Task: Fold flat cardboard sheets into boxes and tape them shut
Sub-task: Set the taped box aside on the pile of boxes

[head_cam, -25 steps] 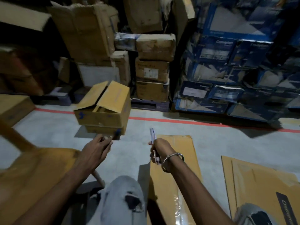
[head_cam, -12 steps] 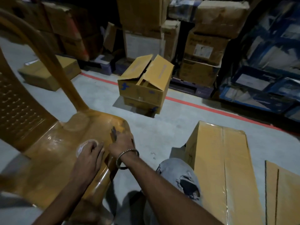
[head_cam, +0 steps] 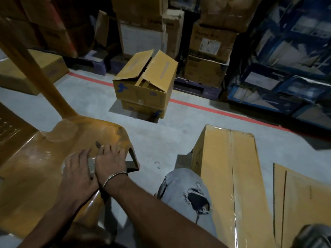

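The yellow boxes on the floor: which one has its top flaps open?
The upper box of the two stacked near the red line; the long box by the knee is taped shut.

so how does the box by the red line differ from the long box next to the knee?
The box by the red line has its top flaps raised and untaped; the long box is closed, with clear tape along its seam. The first sits on another box; the long one lies on the floor. Both are yellow-brown cardboard.

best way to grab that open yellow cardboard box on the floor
Take the open yellow cardboard box by its two opposite side walls, coming down from above and either side. Its top flaps stand loose and tilted, so they give no firm hold, and it sits stacked on another box.
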Motion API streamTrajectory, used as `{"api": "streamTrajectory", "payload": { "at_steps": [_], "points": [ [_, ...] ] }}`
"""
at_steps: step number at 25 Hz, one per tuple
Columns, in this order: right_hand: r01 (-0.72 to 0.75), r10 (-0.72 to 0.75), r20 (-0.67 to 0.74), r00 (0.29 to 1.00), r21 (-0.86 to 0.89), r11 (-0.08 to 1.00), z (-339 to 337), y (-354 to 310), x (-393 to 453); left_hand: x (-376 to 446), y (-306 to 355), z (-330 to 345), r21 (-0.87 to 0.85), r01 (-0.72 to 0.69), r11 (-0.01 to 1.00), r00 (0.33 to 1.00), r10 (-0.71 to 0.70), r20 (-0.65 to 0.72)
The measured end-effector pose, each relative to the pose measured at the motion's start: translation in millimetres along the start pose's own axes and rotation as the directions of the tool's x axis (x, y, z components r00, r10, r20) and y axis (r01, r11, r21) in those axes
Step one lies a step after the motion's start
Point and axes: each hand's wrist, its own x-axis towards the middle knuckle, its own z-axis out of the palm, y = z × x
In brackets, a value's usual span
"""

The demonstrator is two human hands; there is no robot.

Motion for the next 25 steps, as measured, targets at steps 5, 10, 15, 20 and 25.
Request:
{"api": "streamTrajectory", "payload": {
  "at_steps": [5,10,15,20,25],
  "points": [
    [-0.021,0.013,0.034,0.999,0.249,0.968,-30.4,27.0,-3.8,5.1,32.0,-6.7,0.094,0.03,0.995,0.999,-0.027,-0.03],
    [-0.237,0.269,0.022,0.963,0.546,0.804,-105.8,94.3,-24.8,19.6,109.6,-18.7,0.052,-0.089,0.995,0.988,0.095,-0.125],
    [-0.419,0.469,0.037,0.882,0.513,0.749,-162.4,236.2,-85.5,45.6,249.6,5.5,-0.054,-0.319,0.946,0.946,0.314,-0.081],
    [-0.577,0.614,0.085,0.785,0.458,0.676,-160.0,347.1,-177.4,48.6,363.2,44.9,-0.033,-0.435,0.9,0.892,0.436,0.124],
    [-0.664,0.702,0.129,0.701,0.478,0.575,-117.4,412.8,-253.9,25.3,399.7,102.1,-0.11,-0.309,0.945,0.911,0.327,0.251]
  ]
}}
